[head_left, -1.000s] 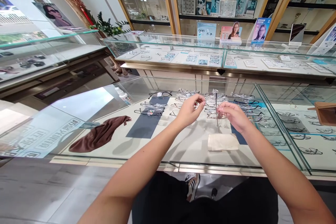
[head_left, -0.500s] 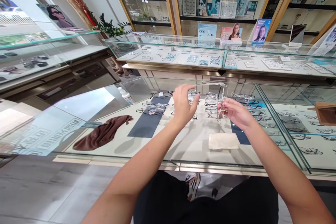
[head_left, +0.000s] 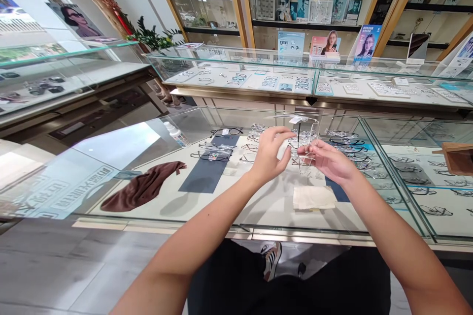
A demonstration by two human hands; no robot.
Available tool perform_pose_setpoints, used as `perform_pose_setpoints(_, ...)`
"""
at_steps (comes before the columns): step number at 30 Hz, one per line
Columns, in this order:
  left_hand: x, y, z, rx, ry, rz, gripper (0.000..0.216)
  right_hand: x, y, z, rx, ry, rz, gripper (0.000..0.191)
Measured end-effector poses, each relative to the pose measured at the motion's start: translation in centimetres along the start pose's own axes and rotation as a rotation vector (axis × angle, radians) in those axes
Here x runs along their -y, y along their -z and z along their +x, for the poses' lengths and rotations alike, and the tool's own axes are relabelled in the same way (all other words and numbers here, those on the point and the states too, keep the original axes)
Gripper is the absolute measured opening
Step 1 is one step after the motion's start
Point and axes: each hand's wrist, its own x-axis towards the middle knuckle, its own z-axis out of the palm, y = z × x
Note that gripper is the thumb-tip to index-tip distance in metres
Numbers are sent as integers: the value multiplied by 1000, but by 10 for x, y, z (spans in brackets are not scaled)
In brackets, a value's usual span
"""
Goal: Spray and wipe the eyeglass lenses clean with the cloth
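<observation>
My right hand (head_left: 330, 160) pinches a pair of eyeglasses (head_left: 315, 130) above the glass counter. The glasses are turned on end, with one dark temple upright and the other pointing left; a small white tag (head_left: 295, 119) hangs at the top. Close by on the left is my left hand (head_left: 271, 155), thumb and fingers apart and curved towards the glasses. Whether its fingertips touch them I cannot tell. A cream cloth (head_left: 314, 198) lies on the counter below my right hand.
On the left of the glass display counter (head_left: 221, 214) lie a brown cloth (head_left: 144, 187) and a white spray bottle (head_left: 175, 134). Several eyeglasses (head_left: 212, 153) sit in rows under the glass. A brown wooden object (head_left: 458, 158) stands at the right edge.
My left hand has moved right, closer to the glasses. The glasses have turned slightly, and the white tag has shifted left. My right hand keeps its hold.
</observation>
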Motion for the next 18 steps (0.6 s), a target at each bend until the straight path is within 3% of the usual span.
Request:
perform_pose_setpoints(3,7,4,5,-159,59,92,30,-1,0,-2,84,-46,8,31)
perform_pose_setpoints(6,12,6,8,-213,47,126,29,-3,1,-3,139,-72,-23,29)
perform_pose_setpoints(10,16,4,8,-191,23,97,18,-5,3,-2,161,-82,-32,27)
perform_pose_setpoints(15,12,4,6,-154,-16,106,33,-5,2,-2,140,-75,4,26)
perform_pose_setpoints(18,6,5,4,-132,-73,148,31,-2,2,-3,122,-48,50,27)
